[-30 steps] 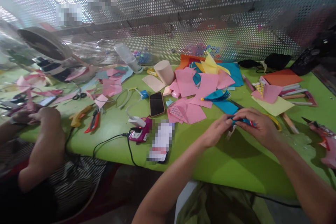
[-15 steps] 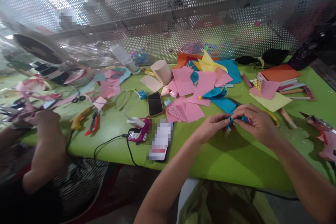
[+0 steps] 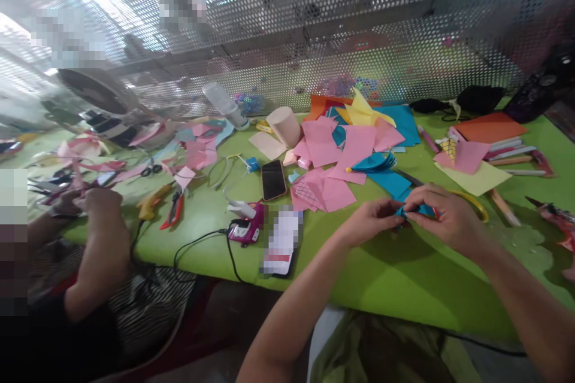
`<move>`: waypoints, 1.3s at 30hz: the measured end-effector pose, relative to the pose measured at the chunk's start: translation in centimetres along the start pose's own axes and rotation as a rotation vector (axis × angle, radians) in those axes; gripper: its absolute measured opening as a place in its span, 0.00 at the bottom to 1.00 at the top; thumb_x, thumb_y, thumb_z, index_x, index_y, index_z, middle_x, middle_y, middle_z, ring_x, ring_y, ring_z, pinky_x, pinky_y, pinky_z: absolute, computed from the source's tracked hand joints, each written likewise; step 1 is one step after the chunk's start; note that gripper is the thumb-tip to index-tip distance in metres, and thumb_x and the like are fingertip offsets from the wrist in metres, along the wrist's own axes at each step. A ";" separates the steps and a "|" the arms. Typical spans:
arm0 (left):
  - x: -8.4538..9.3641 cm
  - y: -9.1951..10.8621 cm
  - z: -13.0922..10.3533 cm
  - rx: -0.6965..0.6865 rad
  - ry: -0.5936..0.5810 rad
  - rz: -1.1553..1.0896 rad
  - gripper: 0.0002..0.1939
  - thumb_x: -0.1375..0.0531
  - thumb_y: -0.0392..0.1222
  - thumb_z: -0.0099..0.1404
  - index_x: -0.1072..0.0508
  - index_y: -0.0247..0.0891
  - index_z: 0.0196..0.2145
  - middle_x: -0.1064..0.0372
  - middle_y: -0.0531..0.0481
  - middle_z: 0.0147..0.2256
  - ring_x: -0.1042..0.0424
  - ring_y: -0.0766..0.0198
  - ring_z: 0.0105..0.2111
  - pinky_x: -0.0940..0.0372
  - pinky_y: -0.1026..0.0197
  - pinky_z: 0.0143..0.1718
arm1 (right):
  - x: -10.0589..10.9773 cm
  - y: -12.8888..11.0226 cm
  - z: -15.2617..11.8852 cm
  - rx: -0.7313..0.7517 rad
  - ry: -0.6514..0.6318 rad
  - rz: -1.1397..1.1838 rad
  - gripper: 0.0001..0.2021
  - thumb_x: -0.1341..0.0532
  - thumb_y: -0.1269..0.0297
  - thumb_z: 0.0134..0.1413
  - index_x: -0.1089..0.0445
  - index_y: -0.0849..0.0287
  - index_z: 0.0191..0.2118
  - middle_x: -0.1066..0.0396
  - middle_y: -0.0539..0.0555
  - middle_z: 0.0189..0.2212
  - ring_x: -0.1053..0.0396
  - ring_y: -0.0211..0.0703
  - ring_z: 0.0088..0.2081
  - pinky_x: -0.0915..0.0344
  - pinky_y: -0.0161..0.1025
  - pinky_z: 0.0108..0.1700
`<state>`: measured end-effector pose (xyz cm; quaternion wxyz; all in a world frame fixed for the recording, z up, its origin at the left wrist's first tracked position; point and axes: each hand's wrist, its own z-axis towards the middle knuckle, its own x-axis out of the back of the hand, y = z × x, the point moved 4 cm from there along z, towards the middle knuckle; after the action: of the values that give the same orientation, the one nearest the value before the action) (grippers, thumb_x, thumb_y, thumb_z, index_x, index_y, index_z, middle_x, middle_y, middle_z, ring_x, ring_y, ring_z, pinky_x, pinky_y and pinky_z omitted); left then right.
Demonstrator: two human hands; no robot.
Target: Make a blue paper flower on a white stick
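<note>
Between my two hands is a small piece of folded blue paper [image 3: 399, 212], held just above the green table [image 3: 341, 269]. My left hand [image 3: 372, 219] pinches its left end with thumb and fingers. On the other side my right hand [image 3: 438, 213] is closed on the same blue paper, its fingertips nearly meeting those of the left. Just behind them lies a fanned blue paper piece [image 3: 376, 163] with a yellow tip. Scissors with yellow handles [image 3: 477, 203] rest partly hidden behind my right hand.
Pink paper sheets [image 3: 321, 140] pile up behind my hands. A dark phone [image 3: 274, 180], a lit phone [image 3: 282, 242] and a purple power strip [image 3: 246, 224] with cables lie leftward. A pink glue gun [image 3: 559, 224] sits far right. A co-worker's arm [image 3: 101, 239] rests at left.
The whole view has shifted, so everything sits slightly further right. Both hands stay pinched on the blue paper, with the fingers only slightly moved.
</note>
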<state>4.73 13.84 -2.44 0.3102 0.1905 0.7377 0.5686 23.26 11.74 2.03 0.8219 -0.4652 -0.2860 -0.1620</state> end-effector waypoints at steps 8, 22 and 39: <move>0.3 -0.5 0.3 -0.089 0.074 0.317 0.16 0.34 0.50 0.71 0.23 0.35 0.49 0.19 0.44 0.43 0.23 0.59 0.41 0.30 0.59 0.45 | -0.3 0.4 -0.1 -0.019 0.025 0.003 0.03 0.34 0.64 0.66 0.25 0.50 0.38 0.22 0.54 0.38 0.23 0.53 0.41 0.26 0.51 0.45; -1.3 0.7 -0.1 -0.050 0.057 0.977 0.10 0.49 0.42 0.77 0.30 0.38 0.47 0.21 0.42 0.41 0.22 0.53 0.40 0.30 0.55 0.45 | -1.2 0.9 -0.2 -0.141 0.022 0.059 0.01 0.33 0.63 0.64 0.24 0.52 0.40 0.22 0.53 0.38 0.25 0.48 0.39 0.26 0.45 0.42; -1.5 1.2 -0.2 -0.055 0.285 0.756 0.12 0.45 0.52 0.78 0.40 0.44 0.39 0.30 0.51 0.33 0.29 0.58 0.35 0.36 0.58 0.38 | 1.5 -1.2 -0.2 0.012 0.164 0.030 0.05 0.31 0.61 0.66 0.21 0.46 0.46 0.21 0.56 0.47 0.21 0.57 0.51 0.22 0.54 0.52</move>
<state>5.62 13.14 -0.89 -0.0213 0.3593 0.6357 0.6829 23.87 10.99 3.65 0.8477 -0.4495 -0.2120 -0.1855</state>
